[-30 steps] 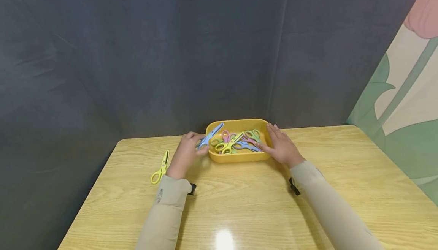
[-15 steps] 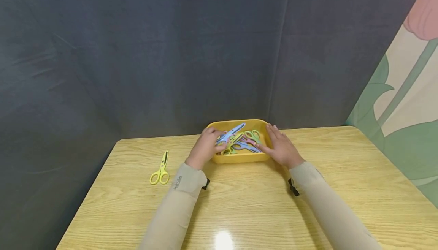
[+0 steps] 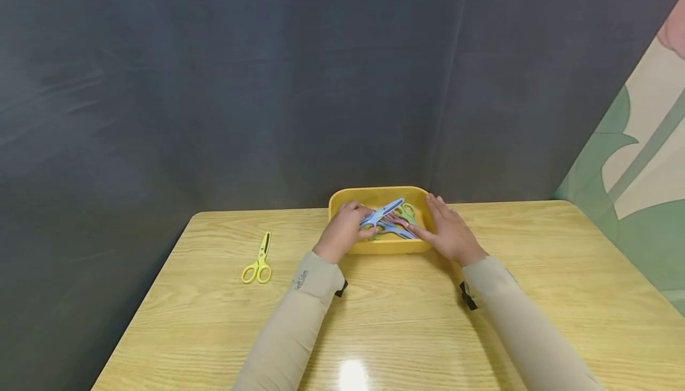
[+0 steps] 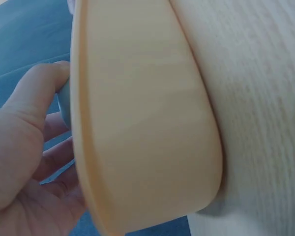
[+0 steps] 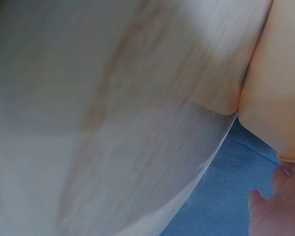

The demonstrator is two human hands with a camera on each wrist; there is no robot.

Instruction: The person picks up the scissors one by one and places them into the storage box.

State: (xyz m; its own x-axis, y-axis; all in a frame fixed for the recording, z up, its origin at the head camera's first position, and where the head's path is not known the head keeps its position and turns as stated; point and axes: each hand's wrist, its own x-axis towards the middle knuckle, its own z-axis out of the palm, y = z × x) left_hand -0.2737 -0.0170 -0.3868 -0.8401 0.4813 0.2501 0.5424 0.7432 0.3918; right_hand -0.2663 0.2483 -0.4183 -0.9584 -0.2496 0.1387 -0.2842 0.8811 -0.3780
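My left hand (image 3: 342, 232) pinches a pair of blue scissors (image 3: 389, 207) by the handle, low over the yellow bin (image 3: 390, 247). The blades point right and away. In the left wrist view the bin's wall (image 4: 142, 113) hides most of the scissors; thumb and fingers of the left hand (image 4: 19, 152) reach behind its rim. My right hand (image 3: 453, 235) rests on the bin's right rim with fingers extended, its thumb over the inside. Under the held pair lie another blue pair (image 3: 400, 232), green-handled scissors (image 3: 407, 211) and something pink, partly covered.
Yellow scissors (image 3: 262, 260) lie on the wooden table (image 3: 401, 319), left of the bin, blades pointing away. A dark cloth (image 3: 321, 82) hangs behind the table's far edge. A wall with a painted flower (image 3: 642, 201) stands at the right.
My left hand has moved right with the blue scissors, from the bin's left rim to over its inside. The right hand has stayed at the right rim. The view has shifted slightly.
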